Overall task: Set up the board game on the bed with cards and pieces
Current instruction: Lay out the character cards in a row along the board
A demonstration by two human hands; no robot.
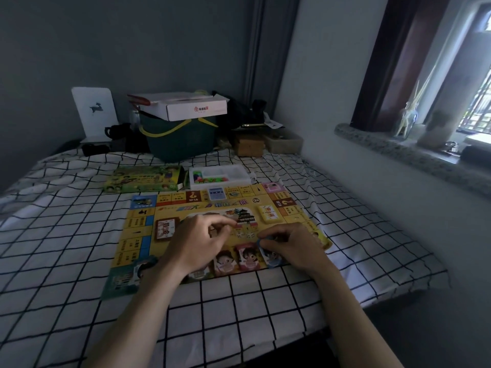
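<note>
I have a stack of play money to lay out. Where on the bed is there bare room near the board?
Bare checked sheet lies left of the yellow game board, and a wide strip borders its near edge. Behind it, the green game box and white parts tray crowd the space.

Bedroom in a home — bed (66, 235) under a black-and-white grid sheet, pushed into a grey wall corner; window sill (398, 150) with a bottle alongside; boxes (186, 110) stacked at its head.
</note>
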